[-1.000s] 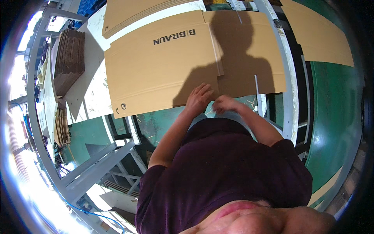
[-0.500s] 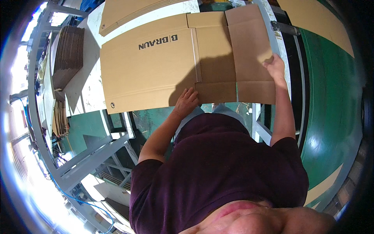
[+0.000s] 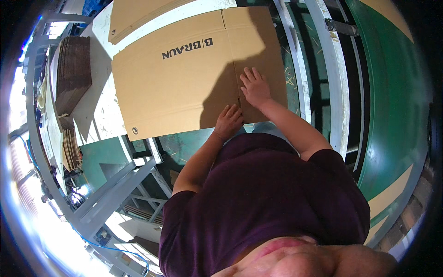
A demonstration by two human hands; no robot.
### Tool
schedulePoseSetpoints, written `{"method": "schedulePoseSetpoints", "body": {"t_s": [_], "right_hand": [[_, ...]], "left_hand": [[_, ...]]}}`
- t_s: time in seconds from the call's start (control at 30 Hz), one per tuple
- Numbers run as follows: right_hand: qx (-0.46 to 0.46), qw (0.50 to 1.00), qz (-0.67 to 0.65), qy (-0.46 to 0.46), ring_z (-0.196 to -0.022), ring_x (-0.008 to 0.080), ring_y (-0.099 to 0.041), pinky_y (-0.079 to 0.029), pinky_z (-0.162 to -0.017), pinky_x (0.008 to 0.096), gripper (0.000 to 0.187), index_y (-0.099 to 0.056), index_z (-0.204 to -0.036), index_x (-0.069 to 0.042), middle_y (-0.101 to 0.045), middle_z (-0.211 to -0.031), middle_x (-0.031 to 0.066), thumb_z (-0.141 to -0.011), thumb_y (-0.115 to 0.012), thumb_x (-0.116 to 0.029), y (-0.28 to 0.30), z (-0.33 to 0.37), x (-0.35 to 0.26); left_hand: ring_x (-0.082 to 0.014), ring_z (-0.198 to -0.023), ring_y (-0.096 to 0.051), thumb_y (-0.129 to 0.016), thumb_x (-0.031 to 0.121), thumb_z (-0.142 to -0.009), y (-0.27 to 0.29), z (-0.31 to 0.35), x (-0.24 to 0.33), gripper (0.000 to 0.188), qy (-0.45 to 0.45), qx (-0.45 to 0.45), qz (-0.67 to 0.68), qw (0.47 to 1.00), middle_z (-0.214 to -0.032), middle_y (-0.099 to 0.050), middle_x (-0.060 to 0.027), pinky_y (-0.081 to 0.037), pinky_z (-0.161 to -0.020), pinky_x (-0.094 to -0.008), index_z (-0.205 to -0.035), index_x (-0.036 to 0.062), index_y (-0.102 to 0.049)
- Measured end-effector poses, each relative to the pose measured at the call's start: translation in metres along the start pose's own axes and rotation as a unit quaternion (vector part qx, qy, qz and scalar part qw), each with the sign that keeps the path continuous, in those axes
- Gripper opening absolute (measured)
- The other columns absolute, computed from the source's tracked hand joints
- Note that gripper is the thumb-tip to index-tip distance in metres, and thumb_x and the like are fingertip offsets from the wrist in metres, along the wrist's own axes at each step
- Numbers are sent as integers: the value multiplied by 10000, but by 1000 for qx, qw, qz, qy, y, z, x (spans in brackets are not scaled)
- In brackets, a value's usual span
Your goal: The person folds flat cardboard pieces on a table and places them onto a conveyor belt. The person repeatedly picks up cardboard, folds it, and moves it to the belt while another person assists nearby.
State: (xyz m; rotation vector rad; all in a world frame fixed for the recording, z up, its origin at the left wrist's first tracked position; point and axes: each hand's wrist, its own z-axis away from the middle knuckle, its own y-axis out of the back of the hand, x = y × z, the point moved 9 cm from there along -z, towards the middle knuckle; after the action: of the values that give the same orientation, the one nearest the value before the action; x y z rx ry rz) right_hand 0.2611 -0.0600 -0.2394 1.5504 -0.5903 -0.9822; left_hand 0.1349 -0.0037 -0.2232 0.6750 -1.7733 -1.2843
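See a flat, tan, creased cardboard blank (image 3: 170, 87) in the upper middle of the frame, lying partly on a white, scuffed tabletop (image 3: 106, 111). Find the bare right hand (image 3: 255, 90) palm-down right of the crease, fingers spread, apart from the bare left hand (image 3: 230, 122), laid with fingers atop the lower edge. Might skew or buckle at the crease under uneven pressure; might sag rightward if poorly supported. Cannot make out the left thumb, any support beneath the right end, or all of the tan cardboard stack (image 3: 143, 17), cut off at the top.
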Motion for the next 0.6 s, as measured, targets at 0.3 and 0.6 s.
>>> {"method": "schedulePoseSetpoints", "body": {"t_s": [0.3,0.6], "right_hand": [[146,954,-104,-240,-1225,333,-397,-331,-999,477,753,-504,-1210,-12,-434,-1300,200,-640,-766,-428,36,-44,114],[-27,799,-453,-394,-913,211,-617,-499,-813,330,648,-543,-1106,20,-631,-1025,122,-603,-839,-263,-9,-69,196]], "left_hand": [[-340,-1193,-435,-588,211,-831,37,87,-211,457,173,95,-101,975,-1237,-499,-168,-345,-1014,-440,-1226,27,-452],[-307,-796,-621,-539,452,-870,129,295,-618,423,632,126,-56,762,-918,-645,-165,-491,-704,-400,-1008,64,-637]]}}
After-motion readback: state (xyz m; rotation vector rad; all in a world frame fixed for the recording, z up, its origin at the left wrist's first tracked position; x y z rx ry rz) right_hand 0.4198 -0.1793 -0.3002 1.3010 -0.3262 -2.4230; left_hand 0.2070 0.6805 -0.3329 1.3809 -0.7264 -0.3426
